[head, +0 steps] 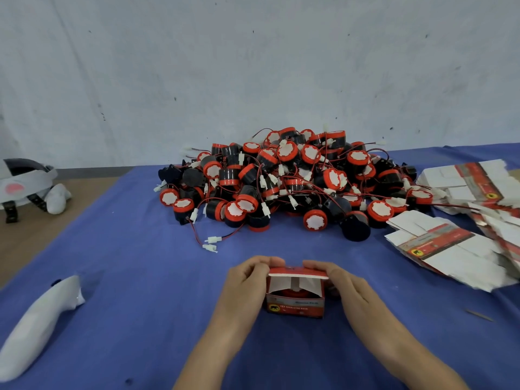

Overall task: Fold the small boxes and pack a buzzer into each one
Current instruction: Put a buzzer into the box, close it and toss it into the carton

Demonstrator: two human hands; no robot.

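Observation:
A small red and white box point(295, 304) stands on the blue table near the front. Its lid flap is half lowered, and a red buzzer point(289, 292) shows inside. My left hand point(244, 282) grips the box's left side, fingers curled over the lid's far edge. Opposite it, my right hand point(346, 285) holds the right side with fingers on the lid. A big pile of black and red buzzers point(287, 178) with red wires and white plugs lies behind the box. Flat unfolded boxes point(450, 246) are stacked at the right.
A white cloth bundle point(39, 325) lies at the front left of the blue table cover point(140, 277). A white headset-like device point(25, 178) sits on the bare wood at the far left. A grey wall rises behind the pile.

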